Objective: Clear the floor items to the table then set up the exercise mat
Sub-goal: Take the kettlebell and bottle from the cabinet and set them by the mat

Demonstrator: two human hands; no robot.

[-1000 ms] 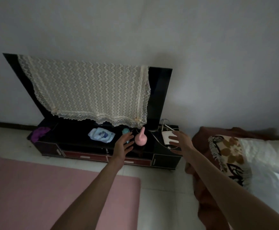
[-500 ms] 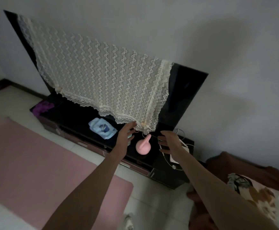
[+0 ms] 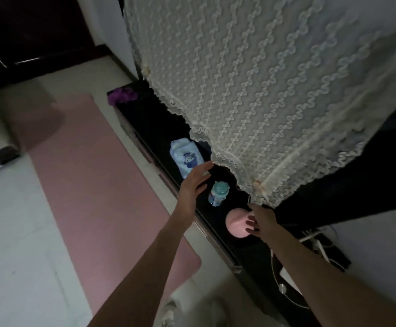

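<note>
Clearing step apparently closing: pink kettlebell (image 3: 237, 224) on worktop (image 3: 251, 260), right hand (image 3: 261, 220) loose, touching. Left hand (image 3: 195, 179) spread, empty. Exercise mat (image 3: 93, 180) at 9 o'clock (unrolled); next, straightening.

The room is dim. A pale tiled floor (image 3: 15, 244) meets a low black cabinet (image 3: 145, 119) along a white wall (image 3: 369, 244). A cream lace cloth (image 3: 251, 90) covers the dark screen (image 3: 357, 185) above.
</note>
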